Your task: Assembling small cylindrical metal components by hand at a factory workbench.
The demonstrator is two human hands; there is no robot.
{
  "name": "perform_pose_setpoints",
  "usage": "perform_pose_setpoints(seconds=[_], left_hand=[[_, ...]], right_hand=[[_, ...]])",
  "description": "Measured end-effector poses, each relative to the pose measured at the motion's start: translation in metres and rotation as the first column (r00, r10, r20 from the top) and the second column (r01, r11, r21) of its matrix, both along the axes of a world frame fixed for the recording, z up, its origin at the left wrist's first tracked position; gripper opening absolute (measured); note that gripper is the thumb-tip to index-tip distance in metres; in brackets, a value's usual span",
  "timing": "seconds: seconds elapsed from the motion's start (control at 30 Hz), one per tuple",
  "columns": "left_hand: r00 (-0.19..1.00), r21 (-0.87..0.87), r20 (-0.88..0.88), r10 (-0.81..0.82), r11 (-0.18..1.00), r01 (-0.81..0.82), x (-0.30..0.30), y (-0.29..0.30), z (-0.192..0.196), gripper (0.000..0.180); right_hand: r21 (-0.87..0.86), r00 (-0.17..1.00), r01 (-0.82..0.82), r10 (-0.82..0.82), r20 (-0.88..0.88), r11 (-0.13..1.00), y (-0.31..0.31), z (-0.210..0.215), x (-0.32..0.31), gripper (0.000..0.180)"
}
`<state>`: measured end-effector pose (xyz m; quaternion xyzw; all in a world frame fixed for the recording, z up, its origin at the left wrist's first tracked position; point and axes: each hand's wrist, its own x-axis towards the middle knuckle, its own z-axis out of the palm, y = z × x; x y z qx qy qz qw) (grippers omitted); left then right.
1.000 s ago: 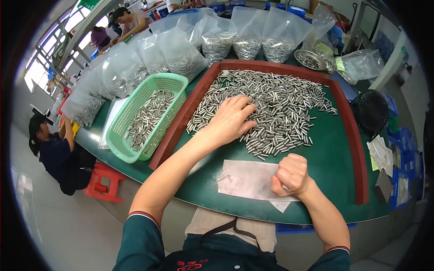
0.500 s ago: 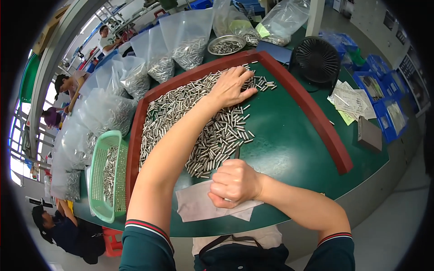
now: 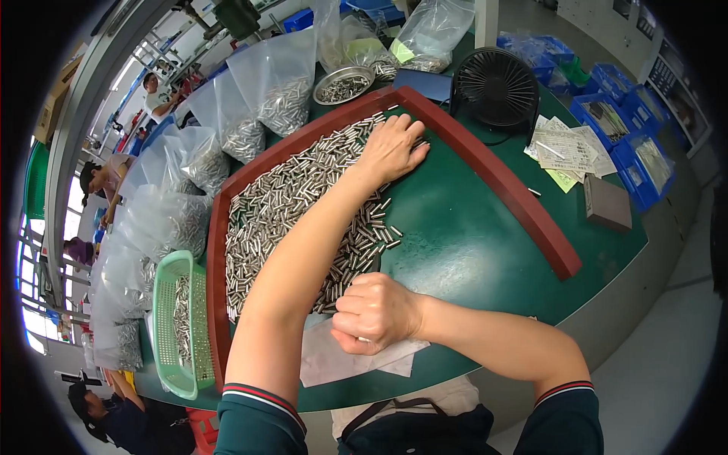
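A wide heap of small metal pins (image 3: 277,212) lies on the green tabletop inside a dark red wooden border. At the heap's far right edge, my left hand (image 3: 393,148) rests palm down over some pins, fingers slightly bent and apart. Closer to me, my right hand (image 3: 373,315) is closed in a fist above a pale cloth (image 3: 334,364) at the table's near edge. A dark narrow tip shows just beyond the fist; what the fist holds is hidden.
The red border (image 3: 485,167) runs along the left, far and right sides. A green basket of pins (image 3: 199,341) stands at left. Clear bags of pins (image 3: 284,98), a metal dish (image 3: 317,95), a black fan (image 3: 497,91), papers (image 3: 565,152) and a grey box (image 3: 607,203) surround it.
The view has shifted slightly. Loose pins that lay right of my left hand no longer show there; the hand now covers that spot. My right fist stays over the cloth.
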<state>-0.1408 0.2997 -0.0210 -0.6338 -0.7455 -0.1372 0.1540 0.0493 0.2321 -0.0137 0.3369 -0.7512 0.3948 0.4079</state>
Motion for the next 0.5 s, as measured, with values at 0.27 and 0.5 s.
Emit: perform_pose_setpoints(seconds=[0.27, 0.5], left_hand=[[0.982, -0.071, 0.098, 0.164, 0.985, -0.157, -0.018, -0.095, 0.012, 0.019], [0.952, -0.005, 0.219, 0.213, 0.976, -0.217, 0.012, -0.168, 0.020, 0.010]], right_hand=[[-0.019, 1.000, 0.009, -0.009, 0.005, 1.000, -0.001, -0.001, 0.000, 0.025], [-0.015, 1.000, 0.018, -0.018, -0.007, 1.000, 0.000, 0.002, 0.001, 0.024]])
